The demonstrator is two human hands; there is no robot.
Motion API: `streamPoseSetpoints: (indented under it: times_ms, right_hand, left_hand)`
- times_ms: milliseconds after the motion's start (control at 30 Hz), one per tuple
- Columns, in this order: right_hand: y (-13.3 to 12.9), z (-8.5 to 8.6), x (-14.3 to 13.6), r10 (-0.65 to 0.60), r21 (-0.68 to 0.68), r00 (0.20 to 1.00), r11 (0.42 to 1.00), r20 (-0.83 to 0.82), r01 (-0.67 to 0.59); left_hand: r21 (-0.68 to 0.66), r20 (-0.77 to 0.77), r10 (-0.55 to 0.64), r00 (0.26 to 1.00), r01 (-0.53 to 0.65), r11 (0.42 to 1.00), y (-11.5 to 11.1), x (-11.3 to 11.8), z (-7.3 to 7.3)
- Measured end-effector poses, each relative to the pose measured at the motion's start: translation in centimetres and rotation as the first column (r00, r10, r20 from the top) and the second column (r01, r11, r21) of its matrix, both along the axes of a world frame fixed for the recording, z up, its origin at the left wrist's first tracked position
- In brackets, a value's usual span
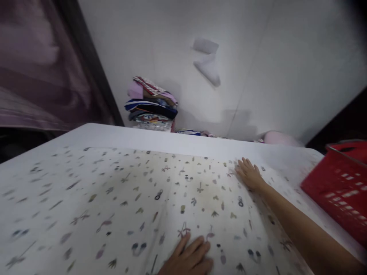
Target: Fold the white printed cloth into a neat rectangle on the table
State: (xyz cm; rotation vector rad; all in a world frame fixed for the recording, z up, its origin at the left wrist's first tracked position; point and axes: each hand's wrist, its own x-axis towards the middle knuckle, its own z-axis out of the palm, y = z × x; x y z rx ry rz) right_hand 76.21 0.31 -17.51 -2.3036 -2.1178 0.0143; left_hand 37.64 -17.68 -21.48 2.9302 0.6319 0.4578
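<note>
A white cloth (200,191) printed with small plant-like motifs lies spread over the white table. My left hand (189,258) rests on its near part at the bottom of the view, fingers apart and holding nothing. Farther off and to the right, my right hand (249,173) lies flat near the cloth's far edge, its fingers spread and nothing in them. A soft crease runs through the cloth to the left of my left hand.
The white table (160,139) shows beyond the cloth. A red basket (341,191) stands at the right edge. Folded clothes (151,103) are stacked behind the table by the wall. Purple fabric (34,68) hangs at the left.
</note>
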Motion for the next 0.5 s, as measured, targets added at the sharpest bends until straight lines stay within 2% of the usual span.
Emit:
streamPoseSetpoints:
  times_ms: [100, 167, 200, 300, 367, 433, 500]
  right_hand:
    - [0.5, 0.2, -5.4, 0.208, 0.017, 0.976, 0.978, -0.068, -0.208]
    - [1.1, 0.4, -8.4, 0.305, 0.028, 0.948, 0.952, -0.096, -0.304]
    - [1.5, 0.5, -9.5, 0.335, 0.023, 0.936, 0.942, -0.105, -0.335]
    - [2.7, 0.2, -11.2, 0.34, -0.038, 0.931, 0.937, -0.137, -0.348]
    - [3.3, -0.3, -11.4, 0.312, -0.06, 0.939, 0.944, -0.145, -0.323]
    - [3.6, -0.8, -11.3, 0.297, -0.053, 0.945, 0.95, -0.138, -0.306]
    - [3.7, -1.3, -11.1, 0.294, -0.047, 0.947, 0.952, -0.13, -0.302]
  left_hand:
    - [-0.142, 0.001, 0.031, 1.0, -0.03, 0.989, 0.6, -0.6, 3.3]
    - [-0.218, -0.007, 0.042, 0.999, -0.043, 0.975, 2.2, -1.1, 5.9]
    - [-0.25, -0.037, 0.062, 0.997, -0.069, 0.966, 3.6, -1.3, 7.1]
    - [-0.266, -0.109, 0.291, 0.951, -0.31, 0.913, 10.1, -2.0, 9.5]
    - [-0.251, -0.176, 0.451, 0.875, -0.483, 0.839, 15.6, -2.6, 9.7]
    - [-0.21, -0.217, 0.571, 0.792, -0.609, 0.765, 20.8, -3.6, 8.9]
    - [-0.162, -0.234, 0.688, 0.687, -0.725, 0.669, 24.8, -4.9, 7.7]
